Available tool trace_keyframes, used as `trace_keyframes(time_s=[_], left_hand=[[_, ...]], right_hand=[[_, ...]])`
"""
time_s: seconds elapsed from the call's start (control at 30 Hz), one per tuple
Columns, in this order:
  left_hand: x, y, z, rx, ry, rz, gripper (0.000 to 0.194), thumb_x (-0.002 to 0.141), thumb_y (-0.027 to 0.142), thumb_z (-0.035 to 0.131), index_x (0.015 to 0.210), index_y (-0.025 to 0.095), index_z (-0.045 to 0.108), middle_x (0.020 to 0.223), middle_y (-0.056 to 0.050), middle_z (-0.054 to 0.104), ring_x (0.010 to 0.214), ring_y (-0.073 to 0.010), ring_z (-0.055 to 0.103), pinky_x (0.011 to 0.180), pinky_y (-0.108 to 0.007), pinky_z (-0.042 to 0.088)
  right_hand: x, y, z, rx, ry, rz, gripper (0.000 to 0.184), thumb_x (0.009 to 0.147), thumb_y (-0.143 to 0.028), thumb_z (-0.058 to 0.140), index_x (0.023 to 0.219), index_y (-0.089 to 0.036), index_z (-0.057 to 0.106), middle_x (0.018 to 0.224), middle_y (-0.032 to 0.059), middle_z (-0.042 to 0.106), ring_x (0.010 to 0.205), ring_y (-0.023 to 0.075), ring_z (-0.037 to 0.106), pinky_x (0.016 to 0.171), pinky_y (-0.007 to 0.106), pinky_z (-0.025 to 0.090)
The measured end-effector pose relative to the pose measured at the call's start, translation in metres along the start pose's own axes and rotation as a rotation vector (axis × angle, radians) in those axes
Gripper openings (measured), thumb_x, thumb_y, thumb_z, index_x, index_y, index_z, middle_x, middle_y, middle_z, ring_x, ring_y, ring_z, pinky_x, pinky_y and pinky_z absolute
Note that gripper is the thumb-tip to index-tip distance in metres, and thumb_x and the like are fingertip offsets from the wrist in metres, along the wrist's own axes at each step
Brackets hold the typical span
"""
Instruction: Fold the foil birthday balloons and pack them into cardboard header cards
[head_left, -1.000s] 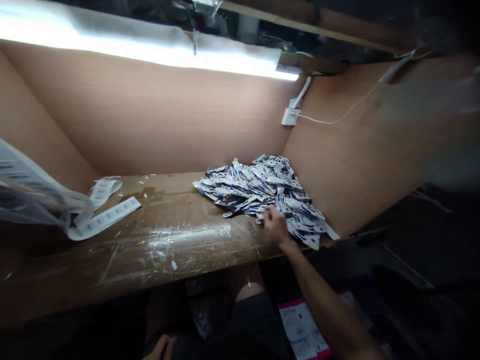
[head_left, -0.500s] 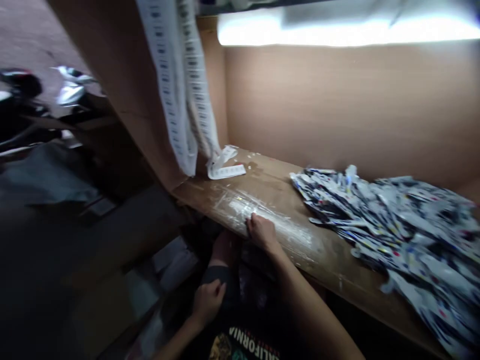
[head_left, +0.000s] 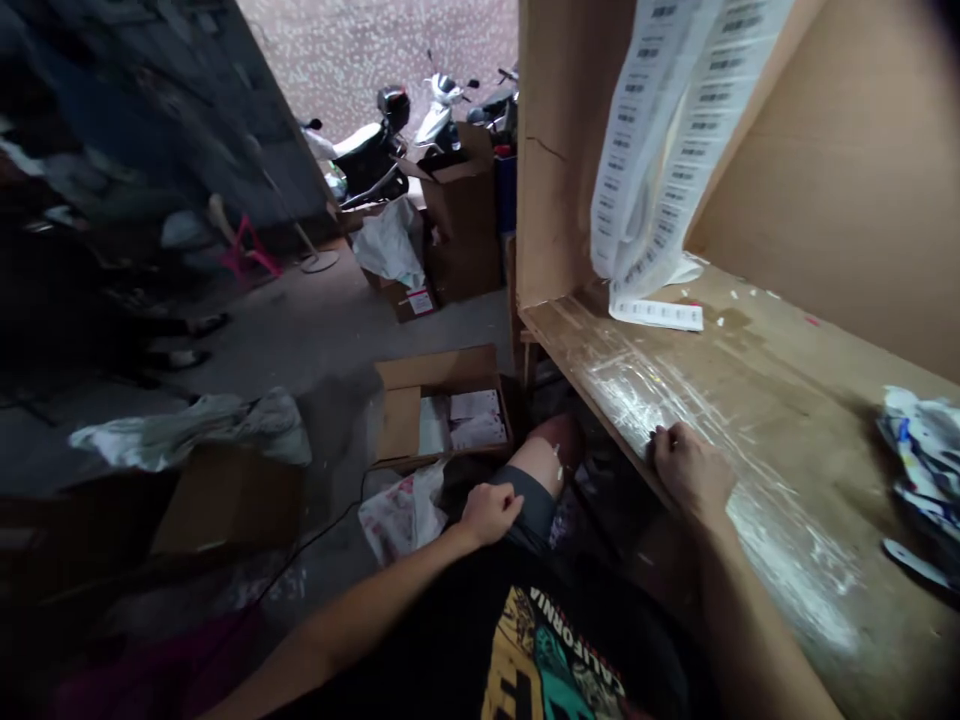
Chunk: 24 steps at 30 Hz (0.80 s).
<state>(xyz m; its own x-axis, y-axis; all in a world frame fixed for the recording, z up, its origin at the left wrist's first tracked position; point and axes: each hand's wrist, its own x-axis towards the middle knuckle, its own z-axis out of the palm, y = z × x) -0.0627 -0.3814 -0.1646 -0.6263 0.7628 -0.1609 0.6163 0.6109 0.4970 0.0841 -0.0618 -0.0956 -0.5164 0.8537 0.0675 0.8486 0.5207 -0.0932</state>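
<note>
My left hand [head_left: 491,512] is curled into a loose fist over my thigh in grey shorts [head_left: 534,505], with nothing seen in it. Resting on the near edge of the brown work table [head_left: 757,375], my right hand [head_left: 691,470] is also closed, and no object shows in its fingers. Shiny clear tape [head_left: 626,395] covers the tabletop around it. Beyond that hand, long white strips of barcode labels [head_left: 694,130] hang down, their folded end lying on the table. A pile of white, blue-marked flat pieces [head_left: 930,450] is partly visible at the right edge.
A cardboard side panel [head_left: 559,160] stands at the table's left end. On the floor are an open carton [head_left: 397,420] with white packets, a white plastic bag [head_left: 405,515] and a taller box [head_left: 465,230]. Motorbikes [head_left: 367,160] stand outside. A person's feet [head_left: 191,340] show at left.
The view has swung left, bringing the floor, cartons and doorway in and pushing most of the pile out at right. Both hands stay closed in about the same places.
</note>
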Motion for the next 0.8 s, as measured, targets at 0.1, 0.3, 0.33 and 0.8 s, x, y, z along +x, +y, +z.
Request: trace_keyframes(time_s=[0.1, 0.3, 0.33, 0.8], left_hand=[[-0.013, 0.003, -0.002, -0.047, 0.045, -0.054, 0.032, 0.096, 0.04, 0.059, 0.071, 0.022, 0.069, 0.063, -0.001, 0.067, 0.063, -0.0165, 0.06, 0.062, -0.028, 0.03], [-0.048, 0.005, 0.001, -0.135, 0.102, -0.152, 0.031, 0.095, 0.038, 0.06, 0.07, 0.022, 0.067, 0.064, 0.0, 0.067, 0.062, -0.0152, 0.058, 0.062, -0.028, 0.031], [-0.05, 0.003, 0.001, -0.161, 0.102, -0.169, 0.032, 0.095, 0.039, 0.06, 0.069, 0.021, 0.067, 0.063, 0.0, 0.066, 0.061, -0.0146, 0.058, 0.062, -0.027, 0.032], [0.229, -0.219, -0.016, -0.119, -0.104, -0.556, 0.034, 0.1, 0.039, 0.064, 0.125, 0.016, 0.065, 0.124, -0.01, 0.068, 0.108, -0.0235, 0.067, 0.093, -0.044, 0.058]], right_hand=[[0.0, 0.006, 0.001, 0.008, 0.047, 0.006, 0.047, 0.105, -0.049, 0.042, 0.103, -0.017, 0.075, 0.089, 0.0161, 0.075, 0.073, 0.0261, 0.064, 0.061, 0.032, 0.028], [0.001, 0.013, 0.007, 0.033, 0.072, -0.024, 0.045, 0.102, -0.051, 0.045, 0.098, -0.019, 0.077, 0.084, 0.0146, 0.074, 0.068, 0.0272, 0.063, 0.058, 0.033, 0.026], [0.003, 0.009, 0.007, 0.037, 0.053, -0.041, 0.044, 0.101, -0.051, 0.045, 0.096, -0.02, 0.076, 0.081, 0.0141, 0.073, 0.067, 0.0274, 0.062, 0.058, 0.034, 0.027], [0.156, -0.21, 0.029, 0.012, 0.03, -0.751, 0.092, 0.089, -0.067, 0.06, 0.159, -0.014, 0.033, 0.158, 0.0265, 0.039, 0.137, 0.0468, 0.043, 0.106, 0.058, 0.038]])
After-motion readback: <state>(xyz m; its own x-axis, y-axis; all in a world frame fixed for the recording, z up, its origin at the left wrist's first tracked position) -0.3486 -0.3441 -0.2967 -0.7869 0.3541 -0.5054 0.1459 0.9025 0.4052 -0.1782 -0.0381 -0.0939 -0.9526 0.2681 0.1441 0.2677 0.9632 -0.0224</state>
